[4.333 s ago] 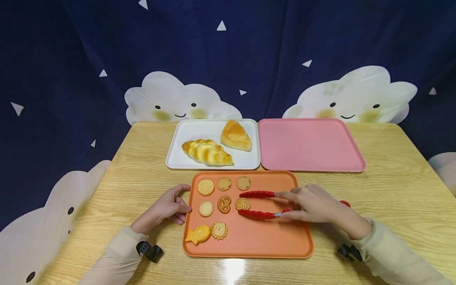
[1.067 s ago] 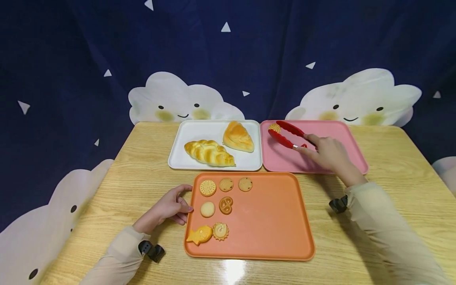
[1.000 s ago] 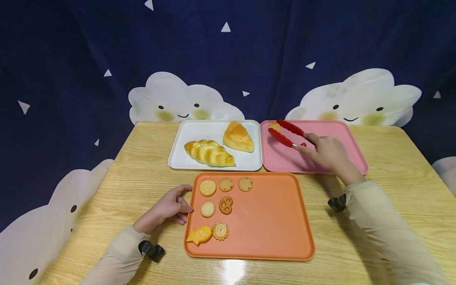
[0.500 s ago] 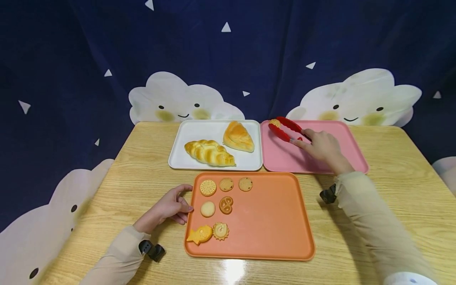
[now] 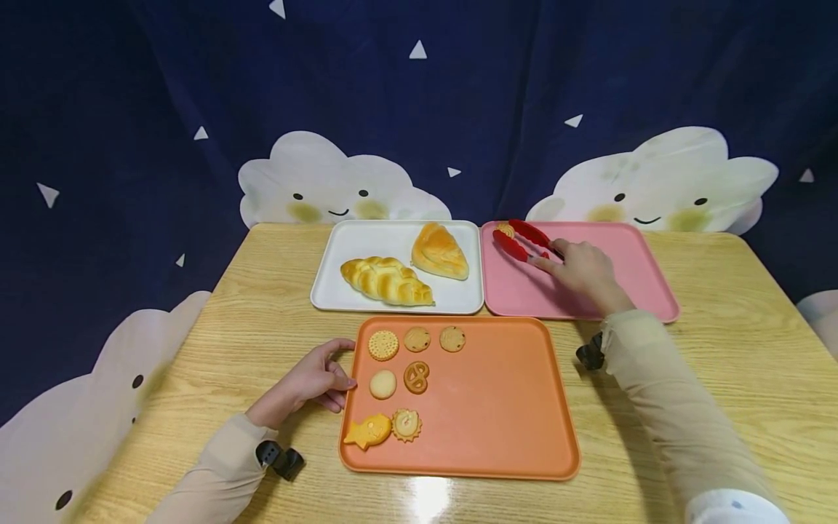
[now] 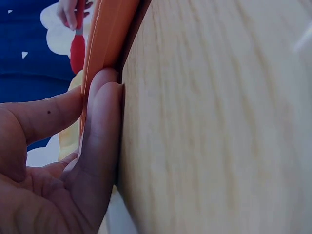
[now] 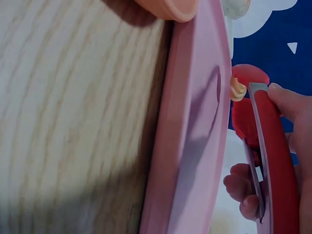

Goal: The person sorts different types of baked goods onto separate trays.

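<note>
My right hand (image 5: pixel 579 271) grips red tongs (image 5: pixel 521 241) over the far left corner of the pink tray (image 5: pixel 609 291). A swirl cookie (image 5: pixel 503 230) sits between the tong tips, also seen in the right wrist view as the swirl cookie (image 7: pixel 237 89) beside the tongs (image 7: pixel 273 161) and just above the pink tray (image 7: pixel 195 141). My left hand (image 5: pixel 313 382) rests on the table, its fingers touching the left rim of the orange tray (image 5: pixel 497 407); the left wrist view shows the fingers (image 6: pixel 100 141) against that orange tray rim (image 6: pixel 105 36). Several cookies (image 5: pixel 416 339) lie on the orange tray's left part.
A white tray (image 5: pixel 340 280) at the back holds a braided loaf (image 5: pixel 385 280) and a triangular bun (image 5: pixel 439 251). The wooden table (image 5: pixel 733 327) is backed by a dark blue curtain with cloud shapes.
My right hand carried the swirl cookie in the tongs from the orange tray to the pink tray's far left corner, and lately edged it further back. The left hand stayed put.
</note>
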Available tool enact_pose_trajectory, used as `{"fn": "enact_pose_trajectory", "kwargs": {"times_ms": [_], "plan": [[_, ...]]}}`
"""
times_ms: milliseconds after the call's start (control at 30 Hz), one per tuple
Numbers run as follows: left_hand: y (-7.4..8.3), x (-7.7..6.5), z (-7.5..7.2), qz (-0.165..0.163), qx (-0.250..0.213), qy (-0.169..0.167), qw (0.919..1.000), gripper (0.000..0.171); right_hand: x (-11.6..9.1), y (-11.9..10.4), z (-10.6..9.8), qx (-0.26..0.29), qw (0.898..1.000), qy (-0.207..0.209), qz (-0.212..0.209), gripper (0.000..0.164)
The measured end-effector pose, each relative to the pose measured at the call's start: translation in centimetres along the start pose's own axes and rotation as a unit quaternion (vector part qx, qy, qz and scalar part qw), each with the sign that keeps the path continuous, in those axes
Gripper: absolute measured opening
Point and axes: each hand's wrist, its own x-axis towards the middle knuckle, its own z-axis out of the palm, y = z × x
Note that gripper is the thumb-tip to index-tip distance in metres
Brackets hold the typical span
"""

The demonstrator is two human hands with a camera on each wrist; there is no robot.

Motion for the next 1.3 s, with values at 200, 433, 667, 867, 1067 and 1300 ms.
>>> {"fn": "enact_pose_trajectory", "kwargs": {"times_ms": [200,433,667,867,1067,1300], "plan": [[0.0,-0.1,0.0,0.002,0.0,-0.002,1.0,0.065,0.3,-0.4,0.1,0.009,1.0,-0.015,0.004,0.066],[0.0,-0.1,-0.1,0.009,-0.001,-0.006,0.9999,0.065,0.5,-0.5,0.5,0.013,1.0,-0.021,0.002,0.062],[-0.1,0.0,0.0,0.005,0.001,-0.002,1.0,0.064,0.3,-0.4,0.5,0.015,1.0,-0.012,0.008,0.067],[0.0,0.1,-0.1,0.002,0.001,-0.001,1.0,0.064,-0.4,-0.3,0.1,0.019,1.0,-0.01,0.005,0.07],[0.0,0.1,-0.1,0.003,0.0,-0.004,1.0,0.064,-1.7,-0.4,-0.5,0.027,1.0,0.005,-0.014,0.068],[0.0,0.2,-0.2,0.003,-0.005,-0.004,1.0,0.063,-3.5,-1.0,-1.1,0.019,0.999,0.012,-0.038,0.073]]}}
